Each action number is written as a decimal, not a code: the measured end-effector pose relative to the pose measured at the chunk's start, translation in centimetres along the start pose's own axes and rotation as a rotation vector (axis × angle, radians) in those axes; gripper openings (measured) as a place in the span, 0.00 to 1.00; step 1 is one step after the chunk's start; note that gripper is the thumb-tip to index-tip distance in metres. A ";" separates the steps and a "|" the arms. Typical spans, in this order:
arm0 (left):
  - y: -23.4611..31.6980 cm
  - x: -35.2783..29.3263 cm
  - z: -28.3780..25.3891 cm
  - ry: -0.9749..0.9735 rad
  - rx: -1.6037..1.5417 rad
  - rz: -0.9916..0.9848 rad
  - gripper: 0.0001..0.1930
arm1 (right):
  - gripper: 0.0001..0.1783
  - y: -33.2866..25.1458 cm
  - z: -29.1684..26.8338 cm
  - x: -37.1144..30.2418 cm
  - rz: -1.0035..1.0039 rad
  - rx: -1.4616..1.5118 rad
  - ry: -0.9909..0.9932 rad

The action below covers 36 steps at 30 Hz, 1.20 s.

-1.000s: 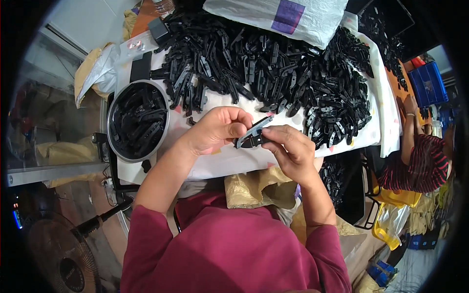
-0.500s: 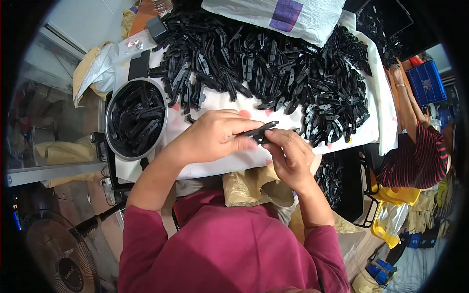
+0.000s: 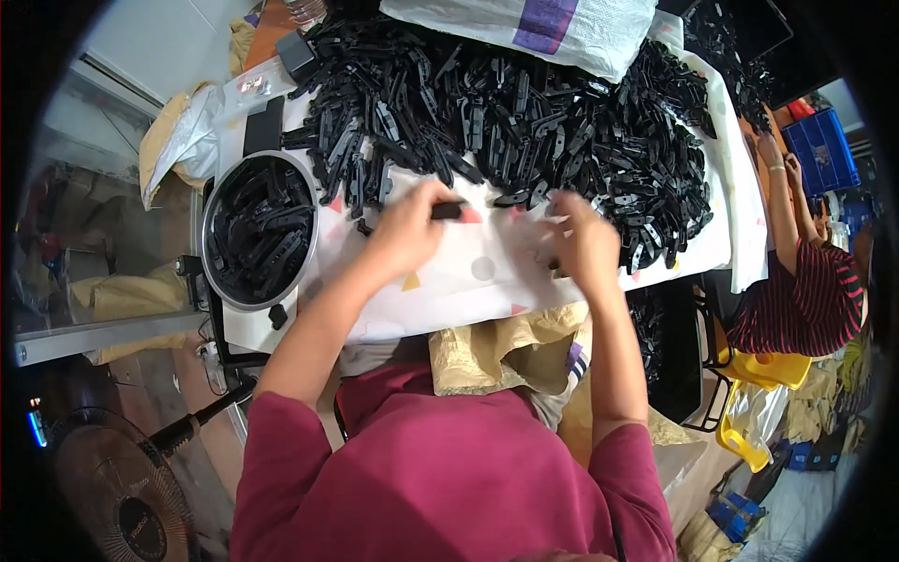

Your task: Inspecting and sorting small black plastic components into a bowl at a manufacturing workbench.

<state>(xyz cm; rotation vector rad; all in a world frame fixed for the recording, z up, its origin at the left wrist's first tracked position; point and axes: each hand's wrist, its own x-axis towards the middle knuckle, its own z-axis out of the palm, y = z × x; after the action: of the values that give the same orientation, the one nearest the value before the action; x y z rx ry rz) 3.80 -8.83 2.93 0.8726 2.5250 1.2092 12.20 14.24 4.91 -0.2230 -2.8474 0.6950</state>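
Over the patterned cloth (image 3: 449, 300), my left hand (image 3: 409, 229) is closed on a small black plastic piece (image 3: 448, 211), which juts out to the right of its fingers. My right hand (image 3: 590, 245) hovers apart from it, at the near edge of the big pile of slim black plastic parts (image 3: 524, 122). Motion smears the right fingers, so whether they hold anything is unclear. Left of my left hand stands a round metal bowl (image 3: 205, 248) filled with similar black parts.
A white woven sack (image 3: 449, 11) lies across the back of the pile. Beside the bowl is a flat black block (image 3: 264, 126). A fan (image 3: 131, 506) stands at lower left. On the right, another person in a striped top (image 3: 805, 300) reaches toward more black parts, near a blue crate (image 3: 822, 150).
My hands, together around a black piece before, have come apart. The left moved a little left with a black piece; the right moved right toward the pile.
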 end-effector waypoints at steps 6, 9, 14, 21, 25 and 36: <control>-1.0 4.1 -0.7 0.223 0.589 0.194 0.11 | 0.15 3.4 0.6 2.3 -0.058 -0.406 0.059; -1.7 4.9 -0.8 0.222 0.785 0.416 0.05 | 0.15 3.0 0.6 1.9 -0.146 -0.451 0.054; -1.2 4.6 -0.3 0.137 0.589 0.378 0.08 | 0.14 1.5 -0.1 0.3 -0.110 0.224 0.053; 4.5 1.5 1.2 0.205 -1.155 -0.237 0.10 | 0.11 -3.8 -2.1 -1.3 0.182 0.830 -0.299; 4.6 0.7 0.6 0.256 -1.208 -0.334 0.08 | 0.17 -4.0 -2.9 -1.3 0.334 1.306 -0.555; 5.2 -1.2 0.4 0.164 -1.233 0.191 0.20 | 0.20 -7.1 -2.8 -3.1 0.132 1.306 -0.572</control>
<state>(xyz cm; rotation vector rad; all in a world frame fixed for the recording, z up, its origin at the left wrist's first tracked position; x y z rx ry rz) 7.13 -6.73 6.56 0.6434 1.2541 2.4594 15.11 8.61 10.16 0.0244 -2.1115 2.7081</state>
